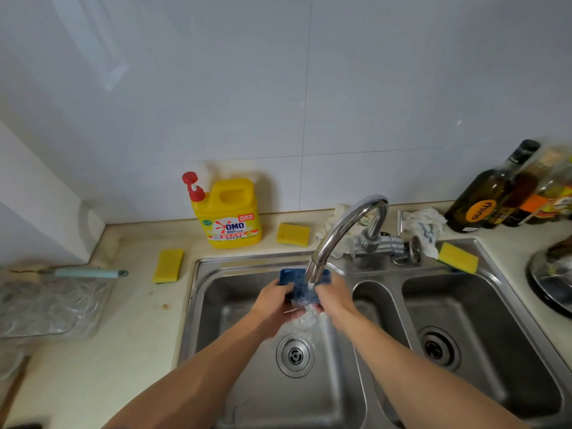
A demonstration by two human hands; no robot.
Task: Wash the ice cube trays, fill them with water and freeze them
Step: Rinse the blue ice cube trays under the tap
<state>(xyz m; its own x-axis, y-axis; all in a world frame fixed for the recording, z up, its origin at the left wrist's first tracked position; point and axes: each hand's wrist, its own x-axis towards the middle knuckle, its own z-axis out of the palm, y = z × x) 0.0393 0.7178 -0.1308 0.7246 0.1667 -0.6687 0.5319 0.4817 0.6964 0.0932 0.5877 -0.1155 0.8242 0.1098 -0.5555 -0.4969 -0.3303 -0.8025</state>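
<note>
A blue ice cube tray (296,283) is held over the left basin of the steel sink (216,292), under the running faucet (343,230). My left hand (274,301) grips its left side and my right hand (332,297) grips its right side. Water from the spout strikes the tray and splashes down between my hands toward the drain (295,356). The lower part of the tray is hidden by my fingers and the splash.
A yellow detergent jug (230,212) with a red pump stands behind the sink. Yellow sponges lie at the left (168,265), the back (292,234) and the right rim (458,257). Bottles (492,193) stand at far right; a clear container (52,305) sits at left.
</note>
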